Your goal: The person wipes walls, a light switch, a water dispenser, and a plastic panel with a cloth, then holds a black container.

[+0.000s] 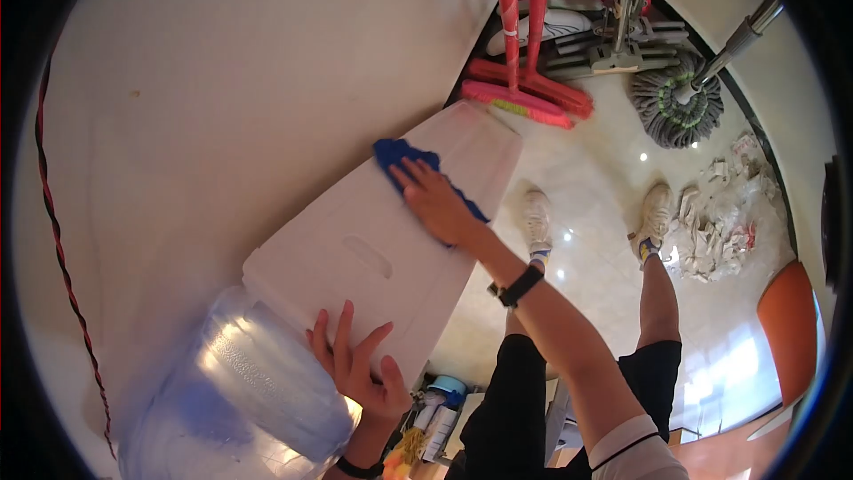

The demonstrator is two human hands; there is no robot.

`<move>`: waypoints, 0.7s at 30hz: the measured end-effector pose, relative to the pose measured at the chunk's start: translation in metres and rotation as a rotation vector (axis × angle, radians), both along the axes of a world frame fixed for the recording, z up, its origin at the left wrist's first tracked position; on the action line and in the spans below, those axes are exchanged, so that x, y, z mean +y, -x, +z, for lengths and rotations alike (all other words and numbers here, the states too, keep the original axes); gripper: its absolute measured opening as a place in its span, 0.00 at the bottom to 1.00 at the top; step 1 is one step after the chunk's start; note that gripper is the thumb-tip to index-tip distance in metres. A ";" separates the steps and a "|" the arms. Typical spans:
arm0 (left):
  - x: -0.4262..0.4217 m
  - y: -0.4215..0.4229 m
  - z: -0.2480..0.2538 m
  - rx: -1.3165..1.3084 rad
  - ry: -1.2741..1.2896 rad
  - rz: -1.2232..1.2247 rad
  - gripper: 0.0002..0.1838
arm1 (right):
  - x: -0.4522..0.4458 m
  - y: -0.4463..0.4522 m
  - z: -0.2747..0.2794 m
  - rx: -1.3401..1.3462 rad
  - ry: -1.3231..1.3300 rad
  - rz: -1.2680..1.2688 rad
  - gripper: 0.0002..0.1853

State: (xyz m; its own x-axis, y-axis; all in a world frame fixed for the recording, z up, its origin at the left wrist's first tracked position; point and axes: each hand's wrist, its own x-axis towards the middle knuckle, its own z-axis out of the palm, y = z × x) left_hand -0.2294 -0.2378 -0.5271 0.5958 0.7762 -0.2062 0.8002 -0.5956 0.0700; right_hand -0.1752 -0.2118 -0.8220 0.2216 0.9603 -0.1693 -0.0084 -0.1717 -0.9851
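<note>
A white water dispenser (391, 276) stands against the wall, an oval recess in its panel and a large clear bottle (267, 382) at its end nearest me. My right hand (435, 200) lies over a crumpled blue cloth (404, 156) and presses it onto the panel. A dark band circles that wrist. Closer to me, beside the bottle, my left hand (360, 364) has its fingers spread and holds nothing. Whether its fingertips touch the panel I cannot tell.
Red brooms (524, 98) and grey flat mops (617, 58) crowd the corner, along with a grey string mop (678, 102). Crumpled plastic litter (729, 222) lies on the floor to the right. A twisted red-black cord (55, 222) hangs at the left.
</note>
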 end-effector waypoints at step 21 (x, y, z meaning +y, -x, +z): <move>-0.003 0.000 -0.002 0.037 -0.013 -0.033 0.21 | -0.037 -0.016 0.077 0.141 -0.194 0.183 0.32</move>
